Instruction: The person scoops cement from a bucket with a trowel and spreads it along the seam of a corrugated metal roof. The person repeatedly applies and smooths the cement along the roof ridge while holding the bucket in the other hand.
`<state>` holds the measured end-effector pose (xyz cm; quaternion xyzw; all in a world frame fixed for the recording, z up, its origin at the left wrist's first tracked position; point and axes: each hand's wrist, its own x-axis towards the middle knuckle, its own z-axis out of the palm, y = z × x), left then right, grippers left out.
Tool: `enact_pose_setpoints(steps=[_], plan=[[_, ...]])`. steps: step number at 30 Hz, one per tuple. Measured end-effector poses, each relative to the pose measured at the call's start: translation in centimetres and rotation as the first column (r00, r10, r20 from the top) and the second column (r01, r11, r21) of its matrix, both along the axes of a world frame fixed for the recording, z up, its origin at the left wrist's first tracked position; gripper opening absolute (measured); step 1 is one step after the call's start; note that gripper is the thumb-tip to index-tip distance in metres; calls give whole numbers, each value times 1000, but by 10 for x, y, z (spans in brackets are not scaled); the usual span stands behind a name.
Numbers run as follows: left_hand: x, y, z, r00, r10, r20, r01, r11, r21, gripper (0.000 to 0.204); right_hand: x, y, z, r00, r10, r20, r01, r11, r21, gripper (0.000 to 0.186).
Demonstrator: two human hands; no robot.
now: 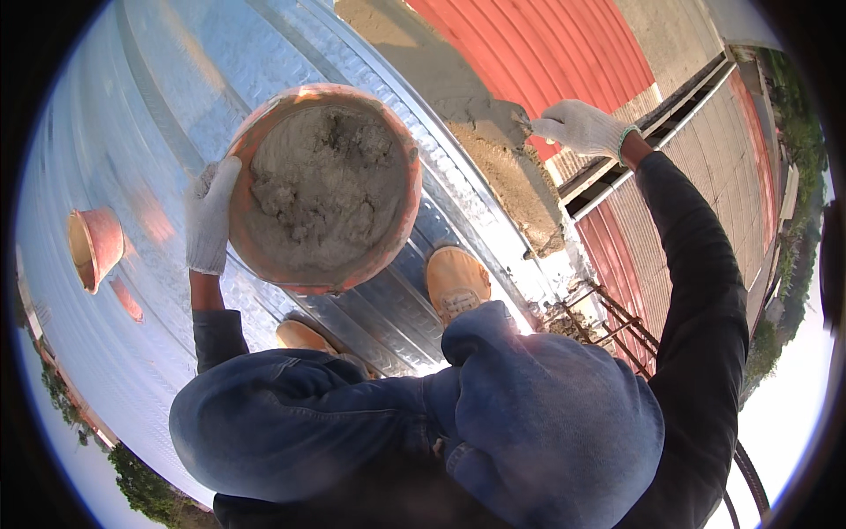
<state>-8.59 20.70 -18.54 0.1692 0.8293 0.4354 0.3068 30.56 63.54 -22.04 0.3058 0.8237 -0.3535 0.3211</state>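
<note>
My gloved left hand (211,216) grips the left rim of a worn orange bucket (398,234) filled with wet grey mortar (322,194). In my gloved right hand (582,130) is a trowel (538,132), mostly hidden by the fingers, held at a band of wet mortar (489,132) along the outer edge of the shiny metal roofing (141,141). Both tan shoes (454,282) are beneath me on the metal sheets, partly covered by the bucket and my jeans.
A second orange bucket (104,247) lies to the left on the sheets. Beyond the ledge at right are lower red and grey corrugated roofs (546,44) with a long dark gap. Bare rebar (617,326) sticks out near my right side. Trees (132,472) show at the rim.
</note>
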Motion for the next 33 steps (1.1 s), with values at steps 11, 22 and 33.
enact_pose_setpoints(steps=[11, 22, 33], plan=[[3, 0, 5, 997, -17, -77, 15, 1000, -18, 36, 104, -4, -13, 941, 334, -47, -320, 928, 191, 47], [6, 0, 4, 994, 11, -109, -7, 999, 36, 28, 20, 21, -28, 928, 343, -147, -255, 870, 423, 48], [7, 4, -1, 998, 10, -62, -9, 1000, 25, 28, -26, 32, -51, 948, 198, -248, -153, 970, 191, 51]])
